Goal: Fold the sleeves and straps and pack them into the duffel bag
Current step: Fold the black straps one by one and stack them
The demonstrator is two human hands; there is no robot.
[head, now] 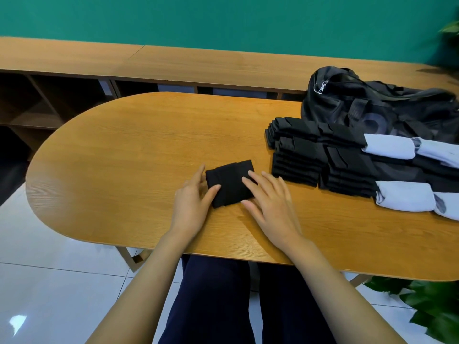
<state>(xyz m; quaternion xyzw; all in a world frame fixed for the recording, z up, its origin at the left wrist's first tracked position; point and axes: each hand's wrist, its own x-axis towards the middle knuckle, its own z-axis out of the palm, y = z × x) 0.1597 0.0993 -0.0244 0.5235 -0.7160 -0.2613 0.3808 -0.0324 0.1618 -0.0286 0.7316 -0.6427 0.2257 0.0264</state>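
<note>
Hands flat, fingers straight: left hand and right hand bracket the folded black piece; stacks and duffel bag lie right, nearer the right hand.

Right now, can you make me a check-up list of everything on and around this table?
Surface: oval wooden table, light grain.
Job's things: one folded black piece lies between the hands. Stacks of folded black pieces sit to its right. Pale folded sleeves lie against the stacks. The black duffel bag slumps behind them; I cannot tell whether it is open or zipped.
Clutter: nothing seen.
Grippers: left hand touches the piece's left edge, fingers straight. Right hand rests flat on its right side.
Cables: nothing seen.
Surroundings: green wall, low wooden shelf, white tiled floor, leafy plant at lower right.
</note>
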